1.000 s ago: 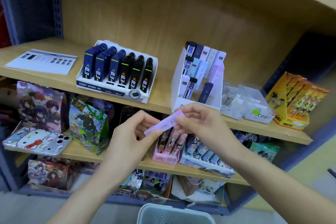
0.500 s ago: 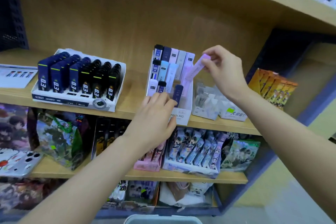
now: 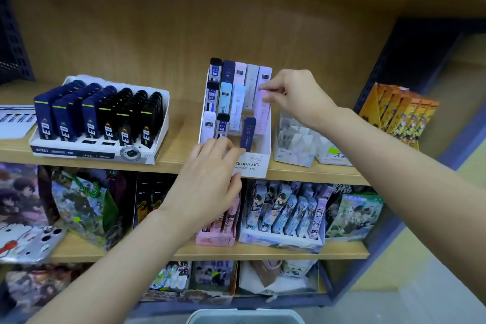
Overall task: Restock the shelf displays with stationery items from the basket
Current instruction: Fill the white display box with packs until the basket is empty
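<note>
Where right hand (image 3: 297,97) pinches, lilac case (image 3: 263,113), display (image 3: 252,166)

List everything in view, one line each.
stand: one, white, centre of the top shelf.
lead cases: about a dozen, navy, black-capped or pastel, in the stand.
lilac case: one of them, lilac, stand's right column.
tray: one, white, top shelf left.
packs: six rows, three navy and three black, in the tray.
clear packs: several, clear and white, right of the stand.
orange boxes: a row, orange, top shelf far right.
leaflet: one, white, top shelf far left.
card packs: many, multicoloured, middle shelf.
basket: one, pale grey, bottom edge, only its rim shows.
left hand: rests on the stand's front.
right hand: pinches the lilac case.
</note>
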Demonstrator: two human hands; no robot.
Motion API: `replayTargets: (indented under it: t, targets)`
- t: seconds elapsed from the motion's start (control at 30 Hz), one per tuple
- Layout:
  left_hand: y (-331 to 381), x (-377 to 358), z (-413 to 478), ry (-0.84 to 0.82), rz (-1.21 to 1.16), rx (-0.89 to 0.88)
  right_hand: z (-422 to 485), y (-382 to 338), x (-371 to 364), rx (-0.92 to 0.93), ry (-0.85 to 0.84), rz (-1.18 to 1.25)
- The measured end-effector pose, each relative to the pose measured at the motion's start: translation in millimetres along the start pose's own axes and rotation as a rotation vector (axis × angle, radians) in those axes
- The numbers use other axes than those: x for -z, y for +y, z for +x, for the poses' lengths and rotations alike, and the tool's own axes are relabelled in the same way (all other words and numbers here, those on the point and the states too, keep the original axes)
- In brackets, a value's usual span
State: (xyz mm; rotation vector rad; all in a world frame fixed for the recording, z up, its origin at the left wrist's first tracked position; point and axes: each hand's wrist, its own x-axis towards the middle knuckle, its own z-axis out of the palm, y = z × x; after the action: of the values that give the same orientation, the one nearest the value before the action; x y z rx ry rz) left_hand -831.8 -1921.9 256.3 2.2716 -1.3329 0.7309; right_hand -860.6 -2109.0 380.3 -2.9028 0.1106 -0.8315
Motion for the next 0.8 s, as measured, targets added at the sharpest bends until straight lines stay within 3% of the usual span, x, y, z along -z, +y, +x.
replayTargets:
  t: [0.27,0.37,0.5,0.63,0.8]
  targets:
    - [3,3,-3,0.000,0.045,0.000,-26,5,-18,0.050,0.123,-0.252]
    - [6,3,-13,0.085,0.057,-0.055,-53,4,-23,0.013,0.190,-0.133]
    - [18,-13,-61,0.130,0.011,-0.073,-115,16,-44,0.137,0.273,-0.141]
    - [19,-63,-131,-0.073,-0.038,0.003,-189,37,-84,0.178,0.142,-0.147]
    - [19,-136,-211,-0.329,-0.100,0.202,-288,58,-169,0.064,-0.330,-0.084]
